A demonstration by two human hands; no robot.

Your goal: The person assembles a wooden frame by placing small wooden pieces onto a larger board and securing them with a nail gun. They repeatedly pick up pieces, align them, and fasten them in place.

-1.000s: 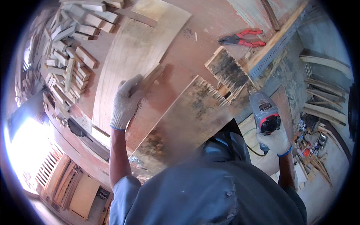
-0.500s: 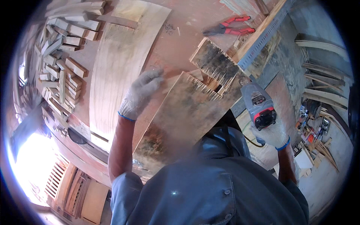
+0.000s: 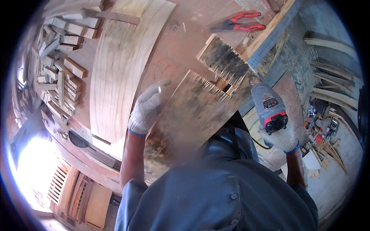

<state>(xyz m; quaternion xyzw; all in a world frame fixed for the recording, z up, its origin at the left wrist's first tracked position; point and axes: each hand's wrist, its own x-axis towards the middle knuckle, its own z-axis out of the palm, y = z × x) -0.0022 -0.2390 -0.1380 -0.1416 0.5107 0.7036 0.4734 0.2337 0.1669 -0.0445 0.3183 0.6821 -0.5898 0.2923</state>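
Note:
Wrapped round the handle of a grey nail gun (image 3: pixel 268 102) with a red band and black cap is my gloved right hand (image 3: pixel 284 139). The tool's nose meets the right end of a dark-stained plywood panel (image 3: pixel 192 111), which has a splintered, notched edge. A narrower stained section (image 3: pixel 225 57) of the board lies beyond the notch, with a small gap showing bare wood between. My gloved left hand (image 3: pixel 145 109) is at the panel's left edge, its fingers stretched forward and slightly blurred; whether they touch the panel is unclear. A smudge in the picture blurs the panel's near part.
Red-handled pliers (image 3: pixel 241 23) lie beyond the panel, near a wooden rail with a metal ruler (image 3: pixel 269 40) along it. A long pale plywood sheet (image 3: pixel 119 73) lies to the left. Farther left are many stacked wood blocks (image 3: pixel 75 67) and a circular saw blade (image 3: pixel 77 139).
My left hand has come down and a little to the right, closer to the panel's left edge. The nail gun and my right hand have shifted slightly right.

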